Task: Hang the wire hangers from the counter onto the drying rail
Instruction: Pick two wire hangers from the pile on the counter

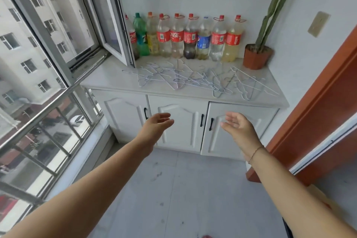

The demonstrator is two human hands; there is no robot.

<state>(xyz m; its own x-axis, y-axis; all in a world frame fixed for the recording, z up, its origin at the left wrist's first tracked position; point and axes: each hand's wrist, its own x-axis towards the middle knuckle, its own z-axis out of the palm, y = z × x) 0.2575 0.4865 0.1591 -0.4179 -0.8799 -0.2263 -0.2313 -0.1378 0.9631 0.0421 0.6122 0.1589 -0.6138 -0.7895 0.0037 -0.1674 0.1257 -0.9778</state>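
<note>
Several thin silver wire hangers (195,80) lie tangled in a loose spread across the white counter (108,80). My left hand (157,124) is stretched out in front of the cabinet doors, below the counter, fingers apart and holding nothing. My right hand (238,124) is held out at the same height to the right, palm turned inward, fingers apart and empty. Both hands are well short of the hangers. No drying rail is in view.
A row of several plastic drink bottles (183,37) stands along the back wall. A potted plant (257,56) stands at the counter's right end. An open window sash (114,25) juts over the counter's left end. A metal guard rail (38,114) runs along the window. An orange door frame (316,106) is right.
</note>
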